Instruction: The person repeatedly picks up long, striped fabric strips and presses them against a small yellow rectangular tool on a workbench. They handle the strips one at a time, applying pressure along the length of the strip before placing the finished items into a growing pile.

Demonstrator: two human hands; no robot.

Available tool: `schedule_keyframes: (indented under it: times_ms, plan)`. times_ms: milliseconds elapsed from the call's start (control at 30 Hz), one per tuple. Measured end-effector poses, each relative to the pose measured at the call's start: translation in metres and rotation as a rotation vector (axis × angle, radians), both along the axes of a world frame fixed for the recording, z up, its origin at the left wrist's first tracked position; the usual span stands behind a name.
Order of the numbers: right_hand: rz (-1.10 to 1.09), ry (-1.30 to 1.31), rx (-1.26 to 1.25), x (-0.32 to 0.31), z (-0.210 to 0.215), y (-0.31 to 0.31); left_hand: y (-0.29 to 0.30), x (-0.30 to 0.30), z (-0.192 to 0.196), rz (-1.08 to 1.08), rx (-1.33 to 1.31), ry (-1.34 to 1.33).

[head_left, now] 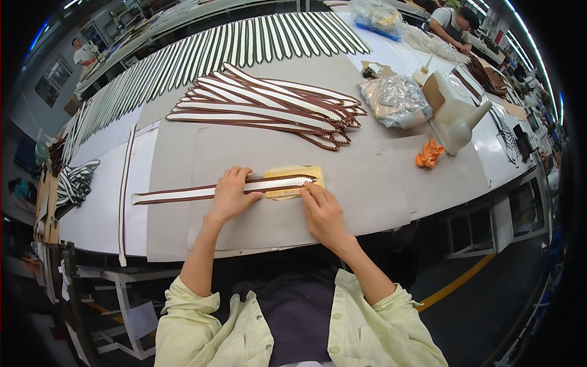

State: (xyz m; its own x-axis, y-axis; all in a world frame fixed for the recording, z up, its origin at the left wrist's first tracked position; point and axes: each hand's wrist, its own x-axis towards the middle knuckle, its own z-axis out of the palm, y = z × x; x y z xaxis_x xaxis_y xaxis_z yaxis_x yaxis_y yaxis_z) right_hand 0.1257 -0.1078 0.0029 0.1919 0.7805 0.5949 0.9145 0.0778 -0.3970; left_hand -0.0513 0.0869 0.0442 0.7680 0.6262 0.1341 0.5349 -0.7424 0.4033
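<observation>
A brown-edged white strip (pixel 183 194) lies crosswise in front of me, its notched right end on a yellow template block (pixel 293 172). My left hand (pixel 230 194) arches over the strip beside the block, fingers at its far edge and thumb toward the near edge. With fingertips drawn together, my right hand (pixel 324 211) grips the strip's right end over the block; the exact contact is partly hidden under the fingers. Just beyond the hands rests a loose pile of similar brown-and-white strips (pixel 263 107) with notched ends.
A long row of dark-edged white strips (pixel 226 46) lines the far side. One narrow strip (pixel 126 183) lies lengthwise at left, near a striped bundle (pixel 76 182). Rightward are a plastic bag (pixel 396 101), a glue bottle (pixel 454 116) and an orange crumpled cloth (pixel 429 153). A person (pixel 449 27) works farther back.
</observation>
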Motion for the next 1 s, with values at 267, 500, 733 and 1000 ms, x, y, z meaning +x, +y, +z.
schedule_keyframes:
  times_ms: [267,500,733,1000]
  plan:
    - [-0.008,0.081,0.012,-0.01,0.003,-0.019,0.025,0.007,0.037,-0.154,0.015,0.267]
    - [0.158,0.535,0.185,-0.039,0.047,0.035,-0.028,0.047,0.214,-0.163,0.192,-0.662]
    - [0.383,0.915,-0.125,-0.026,0.058,0.076,0.038,-0.044,0.276,0.2,0.208,-1.407]
    - [0.249,1.233,-0.361,0.034,0.029,0.04,0.141,-0.188,0.037,1.248,0.569,-0.794]
